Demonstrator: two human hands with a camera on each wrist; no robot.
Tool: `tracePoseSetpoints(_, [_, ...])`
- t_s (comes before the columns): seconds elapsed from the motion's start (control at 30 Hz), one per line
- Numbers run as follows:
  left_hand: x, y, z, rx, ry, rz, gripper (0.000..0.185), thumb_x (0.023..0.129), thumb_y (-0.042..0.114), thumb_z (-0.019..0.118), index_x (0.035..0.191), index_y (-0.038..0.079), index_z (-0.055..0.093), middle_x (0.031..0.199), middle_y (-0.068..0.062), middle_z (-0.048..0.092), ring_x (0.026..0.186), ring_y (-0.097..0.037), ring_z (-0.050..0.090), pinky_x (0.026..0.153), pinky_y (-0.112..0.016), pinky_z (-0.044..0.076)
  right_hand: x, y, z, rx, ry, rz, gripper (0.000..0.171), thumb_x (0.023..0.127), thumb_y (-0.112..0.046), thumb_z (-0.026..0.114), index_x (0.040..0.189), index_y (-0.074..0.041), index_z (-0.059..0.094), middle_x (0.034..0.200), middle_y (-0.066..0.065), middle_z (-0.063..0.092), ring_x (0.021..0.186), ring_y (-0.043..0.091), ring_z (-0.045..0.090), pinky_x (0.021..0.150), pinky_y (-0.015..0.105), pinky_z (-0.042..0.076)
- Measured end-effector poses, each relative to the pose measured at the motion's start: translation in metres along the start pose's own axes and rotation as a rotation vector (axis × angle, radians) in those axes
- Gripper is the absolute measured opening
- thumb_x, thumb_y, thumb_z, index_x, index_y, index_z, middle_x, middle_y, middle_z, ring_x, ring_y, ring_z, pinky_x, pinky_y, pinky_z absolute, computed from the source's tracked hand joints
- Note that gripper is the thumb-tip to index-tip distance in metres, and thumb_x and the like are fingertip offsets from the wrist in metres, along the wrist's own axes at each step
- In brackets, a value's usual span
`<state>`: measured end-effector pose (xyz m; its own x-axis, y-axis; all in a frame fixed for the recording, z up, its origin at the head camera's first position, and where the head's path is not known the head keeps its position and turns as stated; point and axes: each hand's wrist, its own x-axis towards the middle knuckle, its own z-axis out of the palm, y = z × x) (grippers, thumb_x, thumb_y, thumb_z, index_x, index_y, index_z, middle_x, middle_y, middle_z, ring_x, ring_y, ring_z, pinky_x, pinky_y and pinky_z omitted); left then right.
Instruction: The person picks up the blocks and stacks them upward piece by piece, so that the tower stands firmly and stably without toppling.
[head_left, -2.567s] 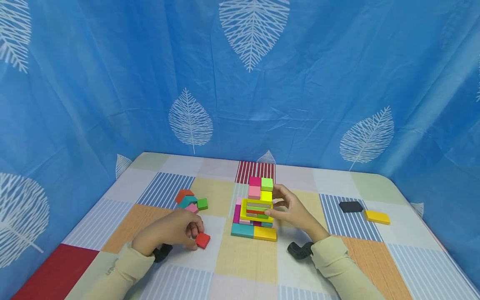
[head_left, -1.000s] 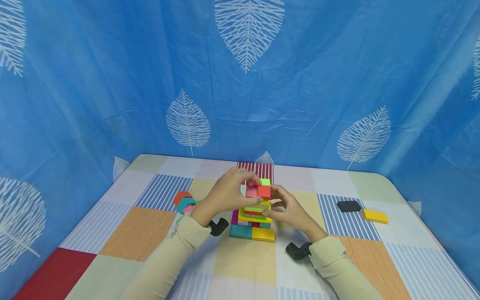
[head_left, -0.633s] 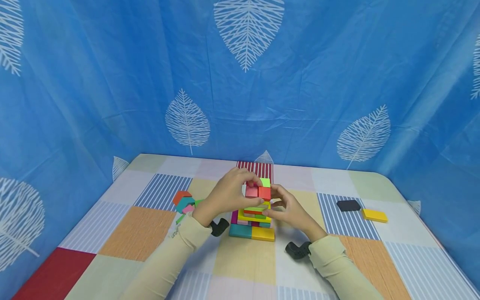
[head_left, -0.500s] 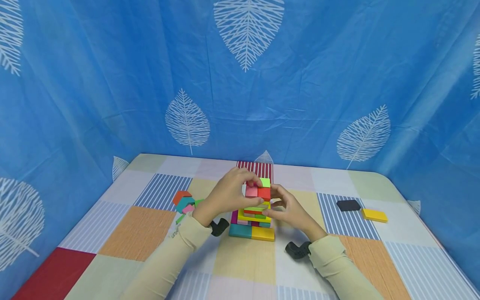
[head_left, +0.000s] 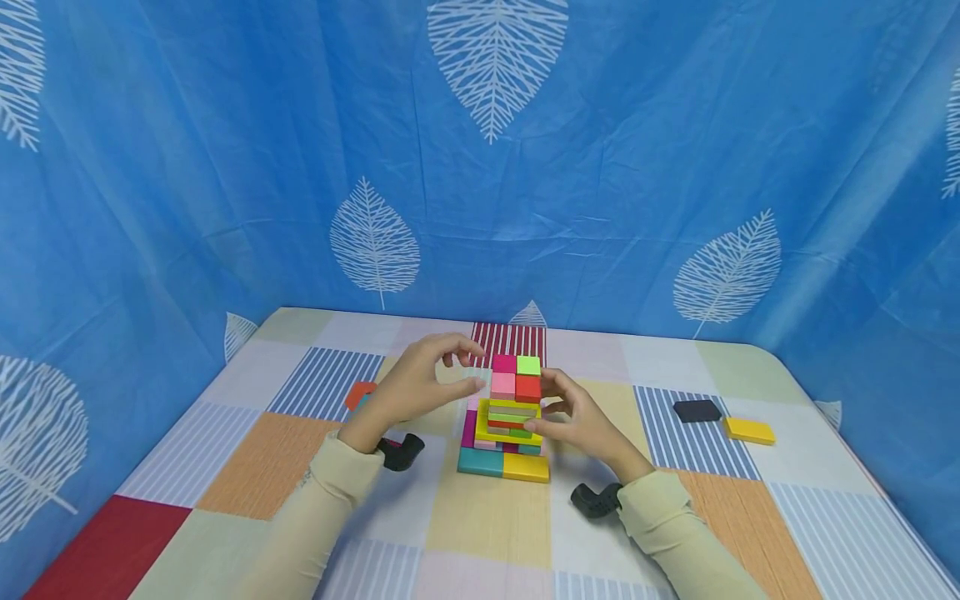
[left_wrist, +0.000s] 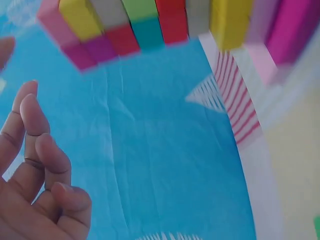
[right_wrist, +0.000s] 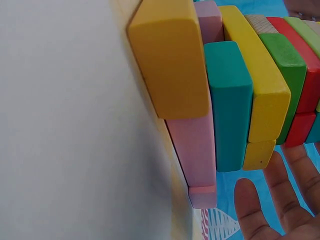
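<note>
A tower of coloured wooden blocks (head_left: 513, 421) stands mid-table, also close up in both wrist views. Its top holds a magenta block (head_left: 504, 363), a lime block (head_left: 528, 365), a pink block (head_left: 502, 385) and a red block (head_left: 528, 388). To the left of the top, apart from it, is my left hand (head_left: 420, 379), thumb and fingers spread and nothing between them. My right hand (head_left: 581, 417) is at the tower's right side, thumb by the front and fingers towards the back. In the right wrist view its fingers (right_wrist: 285, 195) look fairly straight; whether they touch is unclear.
An orange-red block (head_left: 360, 393) lies behind my left wrist, which hides most of the loose blocks there. At the right are a black flat piece (head_left: 697, 412) and a yellow block (head_left: 750, 431). A blue curtain (head_left: 600, 167) hangs around the patchwork-covered table (head_left: 487, 533).
My left hand brought the red block from the table to the tower's front right top, let it go and drew back left. The right hand stayed beside the tower.
</note>
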<state>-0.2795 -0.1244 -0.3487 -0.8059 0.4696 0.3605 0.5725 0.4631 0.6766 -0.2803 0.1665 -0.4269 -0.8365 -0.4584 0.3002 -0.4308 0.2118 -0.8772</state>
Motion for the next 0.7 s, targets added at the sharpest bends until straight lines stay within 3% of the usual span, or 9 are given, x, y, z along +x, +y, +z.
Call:
tracePoseSetpoints(0.13, [-0.009, -0.018, -0.015, -0.041, 0.034, -0.028, 0.028, 0.099, 0.011, 0.079, 0.125, 0.004, 0.075, 0.111, -0.008, 0.072, 0.101, -0.029, 0.062, 0.086, -0.045, 0.053, 0.001, 0.001, 0.001, 0.002, -0.003, -0.018, 0.069, 0.092, -0.009, 0.083, 0.149, 0.008, 0.05, 0.132, 0.02, 0.067, 0.118, 0.014, 0.063, 0.096, 0.033, 0.058])
tracePoseSetpoints(0.23, [-0.014, -0.031, -0.026, -0.062, 0.012, -0.079, 0.027, 0.102, 0.011, 0.075, 0.127, 0.004, 0.074, 0.115, -0.009, 0.073, 0.104, -0.03, 0.063, 0.084, -0.042, 0.049, 0.001, 0.001, 0.001, 0.002, -0.005, -0.019, 0.068, 0.092, -0.008, 0.083, 0.15, 0.008, 0.05, 0.132, 0.02, 0.067, 0.118, 0.014, 0.063, 0.096, 0.032, 0.058])
tracePoseSetpoints(0.3, [-0.016, -0.039, -0.032, -0.062, -0.019, -0.125, 0.027, 0.103, 0.012, 0.073, 0.13, 0.004, 0.073, 0.116, -0.011, 0.072, 0.107, -0.029, 0.063, 0.085, -0.042, 0.047, 0.0, 0.0, 0.001, 0.0, -0.003, -0.013, 0.068, 0.092, -0.008, 0.083, 0.15, 0.007, 0.05, 0.133, 0.02, 0.067, 0.118, 0.014, 0.063, 0.097, 0.033, 0.058])
tracePoseSetpoints(0.5, [-0.019, -0.061, -0.043, -0.023, -0.155, -0.279, 0.033, 0.102, 0.011, 0.073, 0.132, -0.003, 0.071, 0.127, -0.022, 0.07, 0.12, -0.04, 0.06, 0.102, -0.052, 0.054, -0.001, -0.001, 0.0, -0.006, 0.01, -0.003, 0.069, 0.091, -0.006, 0.083, 0.15, 0.008, 0.05, 0.133, 0.021, 0.066, 0.119, 0.02, 0.062, 0.098, 0.036, 0.058])
tracePoseSetpoints(0.7, [-0.028, -0.072, -0.047, 0.078, -0.264, -0.435, 0.036, 0.095, 0.009, 0.08, 0.128, -0.003, 0.072, 0.129, -0.02, 0.07, 0.125, -0.044, 0.057, 0.104, -0.053, 0.056, -0.002, 0.0, 0.0, -0.002, -0.001, -0.004, 0.07, 0.091, -0.009, 0.083, 0.15, 0.008, 0.049, 0.135, 0.022, 0.065, 0.12, 0.02, 0.062, 0.098, 0.036, 0.058])
